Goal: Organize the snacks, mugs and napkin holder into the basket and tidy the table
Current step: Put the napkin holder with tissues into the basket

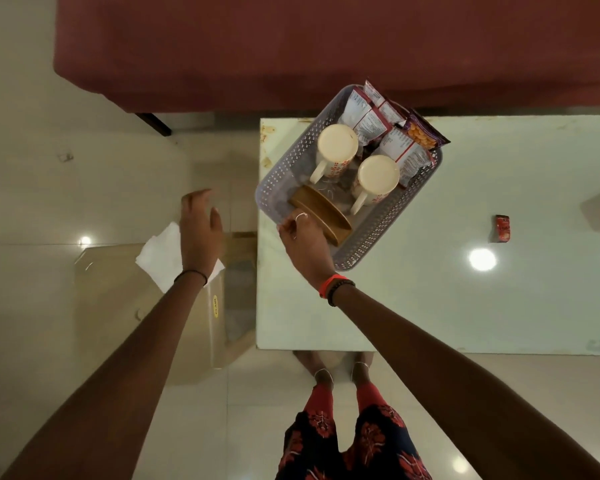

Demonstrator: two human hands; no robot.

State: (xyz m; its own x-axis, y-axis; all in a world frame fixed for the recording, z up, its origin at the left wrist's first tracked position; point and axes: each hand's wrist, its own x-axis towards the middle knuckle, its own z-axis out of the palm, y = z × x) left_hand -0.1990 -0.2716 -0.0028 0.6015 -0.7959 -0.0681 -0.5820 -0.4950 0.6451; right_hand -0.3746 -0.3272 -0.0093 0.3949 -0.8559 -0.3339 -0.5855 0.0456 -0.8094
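Head view: my right hand (303, 237) hides the basket (378, 233) rim it grips at the counter (430, 306) corner. Inside, the wooden napkin holder (321, 211) runs along the near wall, two mugs (336, 147) behind it, snack packets (388, 133) overhanging the far end. My left hand (201, 226) hangs open, empty, above a white napkin (161, 254).

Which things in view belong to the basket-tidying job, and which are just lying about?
Job:
- grey perforated plastic basket
- two cream mugs
- wooden napkin holder, right hand on it
- snack packets in the basket
- small red packet loose on the pale green table

Lying about:
- white tissue under the open left hand
- cardboard box
- maroon sofa
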